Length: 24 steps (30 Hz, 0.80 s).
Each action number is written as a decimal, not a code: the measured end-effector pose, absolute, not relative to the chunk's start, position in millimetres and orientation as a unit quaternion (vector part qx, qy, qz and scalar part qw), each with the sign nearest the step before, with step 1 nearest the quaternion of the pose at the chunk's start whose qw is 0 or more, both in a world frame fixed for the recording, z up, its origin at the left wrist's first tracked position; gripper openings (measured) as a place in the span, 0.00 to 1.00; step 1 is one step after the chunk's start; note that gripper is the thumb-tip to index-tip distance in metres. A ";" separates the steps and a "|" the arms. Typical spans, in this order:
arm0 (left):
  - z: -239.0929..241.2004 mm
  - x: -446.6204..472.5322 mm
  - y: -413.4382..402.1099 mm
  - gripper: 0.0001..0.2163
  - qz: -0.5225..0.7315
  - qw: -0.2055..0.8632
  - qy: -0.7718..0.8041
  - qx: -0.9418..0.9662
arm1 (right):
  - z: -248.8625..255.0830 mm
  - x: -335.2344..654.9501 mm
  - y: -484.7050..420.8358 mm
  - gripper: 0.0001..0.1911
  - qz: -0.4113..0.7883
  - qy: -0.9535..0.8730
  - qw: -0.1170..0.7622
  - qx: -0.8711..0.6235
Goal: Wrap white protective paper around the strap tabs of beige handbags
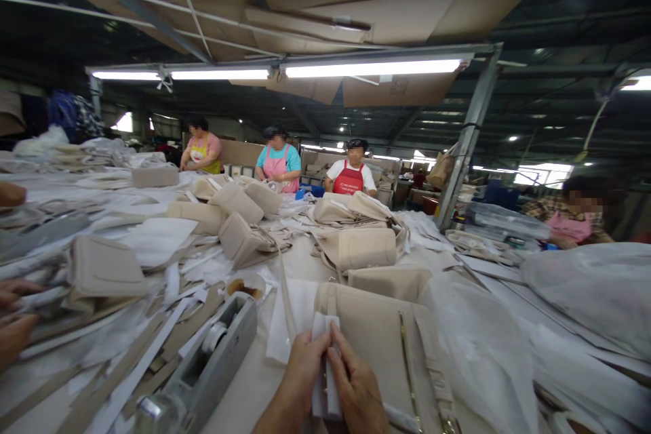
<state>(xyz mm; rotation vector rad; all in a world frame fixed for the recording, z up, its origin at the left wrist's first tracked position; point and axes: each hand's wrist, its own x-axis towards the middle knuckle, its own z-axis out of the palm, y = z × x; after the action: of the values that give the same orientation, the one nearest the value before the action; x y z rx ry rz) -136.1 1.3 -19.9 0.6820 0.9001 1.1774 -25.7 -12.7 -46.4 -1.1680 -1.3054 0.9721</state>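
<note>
At bottom centre, the left hand (301, 367) and right hand (356, 386) pinch a folded white paper strip (325, 366) over a beige leather handbag (379, 339). Their wrists are cut off by the frame's lower edge. A grey tape dispenser (208, 366) lies at lower left.

Pinching a folded white paper strip (325, 366) between the left hand (300, 369) and the right hand (356, 386), right on top of a beige bag (379, 339). Sitting just to the left on the counter (254, 380), a grey tape holder (211, 363). Working far across the piled bags, a person in a red apron (350, 176).
</note>
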 end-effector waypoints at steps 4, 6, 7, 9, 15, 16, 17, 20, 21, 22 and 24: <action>-19.4 -137.3 4.0 0.05 0.537 0.673 0.400 0.314 | -22.7 -14.7 -5.0 0.21 0.395 -0.533 0.519 -0.538; -20.1 -139.9 5.9 0.05 0.542 0.674 0.391 0.317 | -8.1 -13.3 2.9 0.19 0.412 -0.556 0.457 -0.559; -20.7 -141.4 6.8 0.06 0.543 0.675 0.387 0.316 | -2.3 -14.2 7.3 0.19 0.408 -0.573 0.433 -0.563; -21.8 -144.2 8.1 0.09 0.545 0.677 0.383 0.314 | 4.4 -18.4 15.2 0.19 0.357 -0.615 0.416 -0.567; -21.3 -142.9 8.2 0.14 0.557 0.658 0.396 0.316 | -10.7 -37.9 19.4 0.18 0.216 -0.625 0.458 -0.594; -21.5 -141.5 8.2 0.14 0.559 0.646 0.407 0.324 | -15.3 -40.6 18.6 0.17 0.200 -0.615 0.469 -0.601; -21.9 -140.1 8.3 0.14 0.561 0.629 0.421 0.337 | -19.8 -42.9 17.9 0.16 0.186 -0.606 0.478 -0.608; -24.7 -136.7 8.4 0.11 0.575 0.538 0.471 0.398 | -30.9 -46.9 18.7 0.15 0.167 -0.589 0.492 -0.620; -25.6 -136.0 8.0 0.09 0.582 0.498 0.484 0.424 | -33.3 -47.4 19.7 0.15 0.165 -0.585 0.492 -0.623; -26.2 -135.4 7.2 0.09 0.586 0.459 0.494 0.450 | -34.9 -47.5 20.8 0.16 0.165 -0.583 0.491 -0.626; -25.6 -134.6 4.2 0.10 0.582 0.401 0.502 0.498 | -36.3 -46.8 23.0 0.16 0.176 -0.579 0.488 -0.629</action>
<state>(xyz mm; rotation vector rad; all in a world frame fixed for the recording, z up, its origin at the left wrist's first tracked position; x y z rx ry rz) -134.6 4.2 -25.6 1.2590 1.2689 1.4720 -46.8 23.0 -36.3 -1.5285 -1.4082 0.4269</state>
